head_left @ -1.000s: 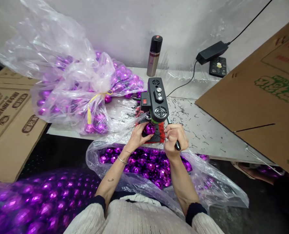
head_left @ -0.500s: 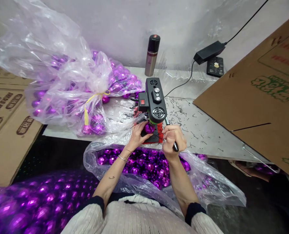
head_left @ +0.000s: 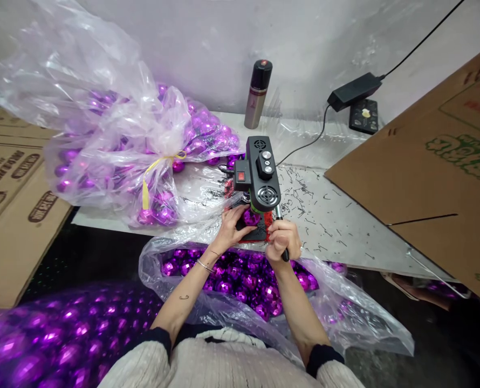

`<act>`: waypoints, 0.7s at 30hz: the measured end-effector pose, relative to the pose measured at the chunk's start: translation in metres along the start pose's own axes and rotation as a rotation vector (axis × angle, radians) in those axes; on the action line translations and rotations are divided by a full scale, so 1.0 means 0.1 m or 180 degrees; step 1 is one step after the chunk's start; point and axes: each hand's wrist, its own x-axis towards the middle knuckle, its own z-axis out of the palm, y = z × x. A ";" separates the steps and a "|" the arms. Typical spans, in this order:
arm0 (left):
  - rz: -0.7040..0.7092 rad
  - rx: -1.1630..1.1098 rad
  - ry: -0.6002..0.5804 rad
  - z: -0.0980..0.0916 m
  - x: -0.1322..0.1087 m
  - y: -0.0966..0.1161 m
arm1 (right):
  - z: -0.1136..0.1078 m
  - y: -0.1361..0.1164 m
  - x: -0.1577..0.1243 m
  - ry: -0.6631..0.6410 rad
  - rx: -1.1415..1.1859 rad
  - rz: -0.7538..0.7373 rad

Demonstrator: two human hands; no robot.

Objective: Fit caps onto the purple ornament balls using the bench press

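Observation:
A small black bench machine [head_left: 260, 175] with a red switch stands on the white table [head_left: 345, 226]. Under its head sits a purple faceted ball [head_left: 250, 217] on a black and red base. My left hand [head_left: 230, 229] has its fingers closed around that ball and steadies it. My right hand [head_left: 282, 240] is wrapped round the machine's black lever handle [head_left: 280, 215], just right of the ball. Below both hands lies an open clear plastic bag [head_left: 240, 277] full of purple balls.
A tied plastic bag of purple balls [head_left: 130, 145] lies at the left of the table. A spray can [head_left: 257, 94], a power adapter [head_left: 353, 90] and a phone [head_left: 363, 115] are at the back. Cardboard sheets [head_left: 430, 172] flank both sides. More purple balls [head_left: 49, 339] lie at lower left.
My right hand has drawn the lever handle down and slightly left, closer to the machine. My left hand stays on the ball. The view shifted slightly.

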 end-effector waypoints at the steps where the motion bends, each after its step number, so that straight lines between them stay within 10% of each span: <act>1: -0.0039 0.0014 -0.0019 0.00 0.00 0.00 | 0.01 0.01 -0.01 0.0038 0.0026 -0.0009; 21: -0.0038 -0.0060 0.0037 0.02 0.02 -0.01 | 0.03 0.12 -0.05 -0.0042 0.0123 -0.0328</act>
